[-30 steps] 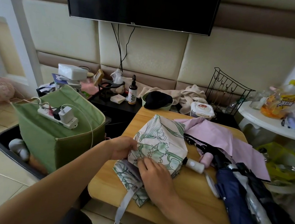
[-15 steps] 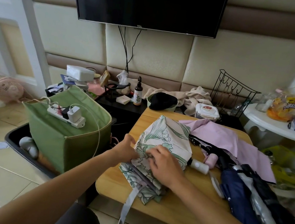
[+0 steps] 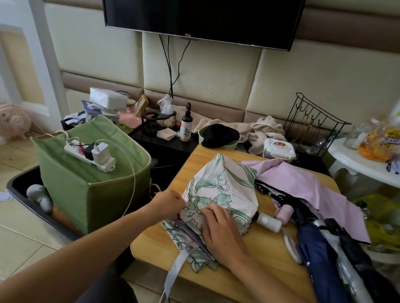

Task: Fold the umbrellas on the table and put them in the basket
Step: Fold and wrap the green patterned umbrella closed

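Floral white-and-green fabric umbrella (image 3: 221, 194) lies on the wooden tabletop (image 3: 250, 265), long axis running from its grey strap at the near edge up and away. Right hand (image 3: 221, 232) presses flat on the folds; left hand (image 3: 168, 204), the grip curled, pinches the canopy's left edge. Left of the umbrella stands the green fabric basket (image 3: 76, 186), nearer the left hand, a power strip across its top. Right of it lie lilac and navy umbrellas (image 3: 326, 262).

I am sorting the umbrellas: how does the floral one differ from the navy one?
The white-and-green floral fabric umbrella is loose and spread; the navy blue fabric umbrella is collapsed and narrow. The left hand and right hand handle the floral one; nobody touches the navy one. Both lie on the wooden table.
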The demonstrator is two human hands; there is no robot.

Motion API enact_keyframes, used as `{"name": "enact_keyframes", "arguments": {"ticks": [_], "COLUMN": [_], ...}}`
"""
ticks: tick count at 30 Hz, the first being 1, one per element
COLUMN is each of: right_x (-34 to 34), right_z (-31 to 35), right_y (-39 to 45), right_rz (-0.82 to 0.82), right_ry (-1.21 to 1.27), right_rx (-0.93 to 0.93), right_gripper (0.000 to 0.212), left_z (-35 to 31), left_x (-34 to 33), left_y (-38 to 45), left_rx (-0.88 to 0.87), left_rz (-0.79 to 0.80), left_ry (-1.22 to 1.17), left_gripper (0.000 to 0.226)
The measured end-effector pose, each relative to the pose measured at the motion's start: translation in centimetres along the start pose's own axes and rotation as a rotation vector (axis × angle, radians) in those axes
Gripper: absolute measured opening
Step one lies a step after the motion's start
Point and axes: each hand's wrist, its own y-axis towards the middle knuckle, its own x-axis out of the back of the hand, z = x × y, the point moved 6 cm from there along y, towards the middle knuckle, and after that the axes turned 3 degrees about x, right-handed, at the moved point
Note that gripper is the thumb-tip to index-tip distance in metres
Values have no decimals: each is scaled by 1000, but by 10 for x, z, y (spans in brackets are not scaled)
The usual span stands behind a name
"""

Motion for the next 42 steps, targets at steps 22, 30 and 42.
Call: {"name": "enact_keyframes", "arguments": {"ticks": [22, 30, 42], "right_x": [0, -3, 23], "right_z": [2, 6, 37], "right_y": [-4, -7, -23], "right_rz": [6, 78, 156], "right_ry": [-29, -78, 180], "right_rx": [-5, 25, 360], "right_gripper": [39, 46, 37], "left_z": [17, -37, -5], "left_x": [8, -4, -58], "left_y": [10, -11, -5], "left_rx": [168, -307, -881], "left_rz": [57, -156, -51], "left_ry": [52, 607, 902], "left_gripper": [45, 16, 63]}}
